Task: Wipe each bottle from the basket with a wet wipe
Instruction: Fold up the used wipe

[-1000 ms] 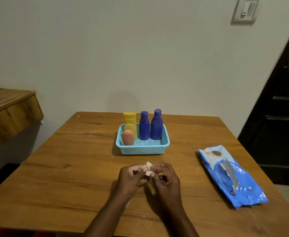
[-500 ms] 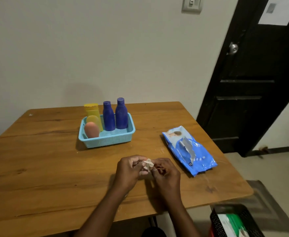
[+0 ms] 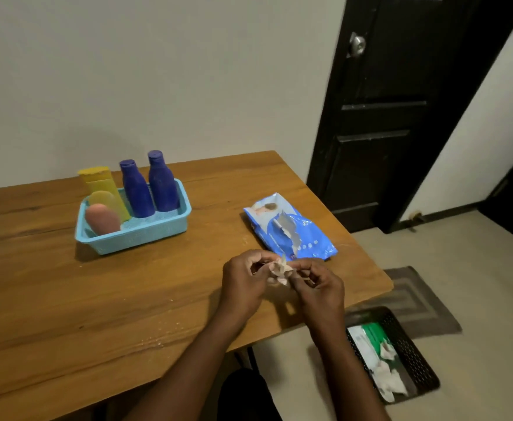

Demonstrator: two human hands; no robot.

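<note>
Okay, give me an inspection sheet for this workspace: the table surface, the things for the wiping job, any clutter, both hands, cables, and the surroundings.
Surface: wooden table, pale specks near its front edge.
Job's things: light blue basket holding two blue bottles, a yellow bottle and a pink bottle; blue wet wipe pack lying flat to the right, flap open; crumpled wipe held over the table.
Clutter: black bin on the floor, holding used wipes and a green and white pack.
Hands: left hand and right hand both pinch the crumpled wipe.
Cables: nothing seen.
Surroundings: plain wall, dark door with a round knob, grey floor mat.
</note>
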